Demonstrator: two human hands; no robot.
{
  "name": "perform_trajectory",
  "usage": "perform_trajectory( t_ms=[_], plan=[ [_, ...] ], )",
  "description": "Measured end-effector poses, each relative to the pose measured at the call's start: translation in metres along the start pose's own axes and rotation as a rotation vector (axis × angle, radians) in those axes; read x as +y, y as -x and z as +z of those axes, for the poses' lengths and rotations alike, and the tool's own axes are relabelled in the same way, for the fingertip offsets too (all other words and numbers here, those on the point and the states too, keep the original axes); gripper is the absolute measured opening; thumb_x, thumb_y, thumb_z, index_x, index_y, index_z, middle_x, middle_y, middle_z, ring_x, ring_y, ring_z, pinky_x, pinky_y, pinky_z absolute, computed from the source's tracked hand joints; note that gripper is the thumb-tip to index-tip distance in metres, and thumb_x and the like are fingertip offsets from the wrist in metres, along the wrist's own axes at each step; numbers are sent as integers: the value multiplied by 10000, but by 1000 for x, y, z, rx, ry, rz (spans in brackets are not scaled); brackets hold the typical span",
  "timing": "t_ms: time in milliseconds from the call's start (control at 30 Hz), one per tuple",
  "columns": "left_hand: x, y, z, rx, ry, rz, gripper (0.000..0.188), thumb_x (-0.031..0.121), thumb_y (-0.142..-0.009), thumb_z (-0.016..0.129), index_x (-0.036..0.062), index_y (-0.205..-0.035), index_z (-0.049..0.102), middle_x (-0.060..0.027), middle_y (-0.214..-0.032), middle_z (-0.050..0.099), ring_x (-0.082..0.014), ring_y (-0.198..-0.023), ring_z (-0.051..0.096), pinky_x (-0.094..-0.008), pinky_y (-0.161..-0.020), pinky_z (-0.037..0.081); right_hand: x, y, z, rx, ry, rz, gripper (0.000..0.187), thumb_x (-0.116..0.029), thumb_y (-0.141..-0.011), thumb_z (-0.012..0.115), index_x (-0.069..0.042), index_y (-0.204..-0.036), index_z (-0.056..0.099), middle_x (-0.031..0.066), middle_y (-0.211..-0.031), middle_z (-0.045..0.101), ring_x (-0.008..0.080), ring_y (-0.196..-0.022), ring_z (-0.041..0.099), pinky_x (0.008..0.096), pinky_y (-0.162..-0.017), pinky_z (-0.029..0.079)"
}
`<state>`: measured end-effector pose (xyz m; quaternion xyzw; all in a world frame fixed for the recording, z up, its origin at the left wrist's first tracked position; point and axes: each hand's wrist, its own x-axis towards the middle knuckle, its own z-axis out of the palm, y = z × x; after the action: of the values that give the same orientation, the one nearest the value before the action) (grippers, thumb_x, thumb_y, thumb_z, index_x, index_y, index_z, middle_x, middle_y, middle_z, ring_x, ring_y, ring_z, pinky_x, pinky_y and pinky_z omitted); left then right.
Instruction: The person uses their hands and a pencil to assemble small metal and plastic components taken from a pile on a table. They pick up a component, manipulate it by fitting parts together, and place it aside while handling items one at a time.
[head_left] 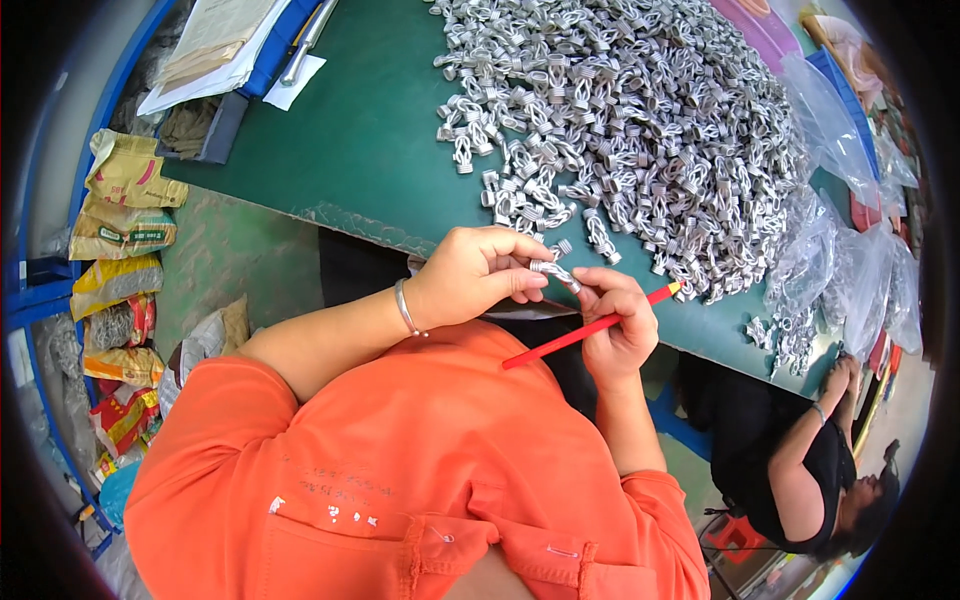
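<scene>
The left hand (468, 275) has its grip pinched on one end of a silver part (553, 271); the right hand's (617, 322) grip pinches the other end and also holds a slanting red pen (548, 347). The part is at the near edge of the green bench (340, 140), near a pile (640, 130) of similar pieces. Clear bags (868, 275) lie at right.

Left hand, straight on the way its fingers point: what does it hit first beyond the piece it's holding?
Probably the right hand, whose fingertips are at the other end of the twisted metal piece; depth is hard to judge in this single view.
</scene>
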<state>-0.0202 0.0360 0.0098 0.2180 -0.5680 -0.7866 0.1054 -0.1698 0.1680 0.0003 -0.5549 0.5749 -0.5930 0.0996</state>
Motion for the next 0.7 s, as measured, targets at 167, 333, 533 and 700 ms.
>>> perform_trajectory(
  t_ms=[167,333,533,700],
  plan=[
    [-3,4,-2,43,-14,174,250,-103,-825,585,-74,-1074,592,-121,-1001,601,-175,-897,640,-271,-783,546,-8,3,7,98,-373,417,123,90,-879,507,-6,-890,430,199,-982,605,182,-791,646,261,-639,551],
    [-4,7,-2,48,-128,231,269,-124,-793,614,-64,-1055,596,-111,-993,599,-159,-904,628,-265,-790,541,-12,1,6,62,-668,690,165,65,-871,539,-27,-920,411,176,-944,604,150,-752,626,232,-577,530],
    [-2,9,0,80,31,187,195,-46,-783,679,-28,-971,632,-75,-919,623,-101,-832,627,-229,-737,528,-6,7,7,109,-645,512,292,159,-771,600,-38,-884,416,176,-995,568,171,-839,619,243,-664,543],
    [2,11,-3,58,-86,307,237,-105,-779,652,-50,-1001,592,-102,-983,583,-145,-863,615,-254,-735,539,-14,7,8,120,-390,315,347,168,-732,644,-43,-869,405,176,-996,572,158,-806,593,264,-687,528]
  ],
)
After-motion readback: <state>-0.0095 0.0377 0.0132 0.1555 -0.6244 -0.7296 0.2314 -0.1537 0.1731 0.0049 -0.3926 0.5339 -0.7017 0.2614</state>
